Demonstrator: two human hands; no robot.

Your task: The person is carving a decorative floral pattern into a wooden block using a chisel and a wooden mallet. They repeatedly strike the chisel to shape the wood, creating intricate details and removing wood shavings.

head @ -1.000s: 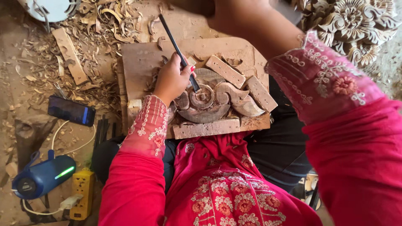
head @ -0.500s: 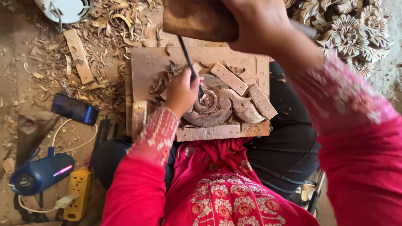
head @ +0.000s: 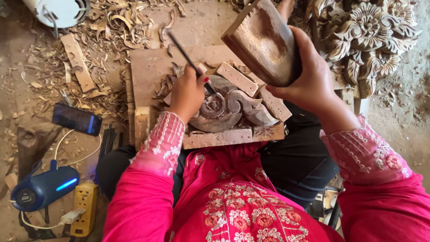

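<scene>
We note a square wooden board surface point(head: 148, 71) on a shaving-strewn dirt floor point(head: 27, 89). At board centre, the scroll-carved wood piece point(head: 228, 110); left hand point(head: 188, 92) clenches a thin dark chisel point(head: 186, 56) there. Right hand point(head: 309, 78) grips a brown wooden mallet block point(head: 264, 40) above it.

From my remote view, my left hand point(head: 187, 93) covers the lower shaft of the thin dark chisel point(head: 186, 56), so I cannot see its cutting tip against the scroll carving point(head: 226, 110). My right hand point(head: 309, 83) hides the lower end of the wooden mallet point(head: 264, 40), whose top is cut off at twelve o'clock. The white round object point(head: 60, 11) at eleven o'clock is cropped. The floral carved panel point(head: 371, 31) at one o'clock runs off the edge.
</scene>
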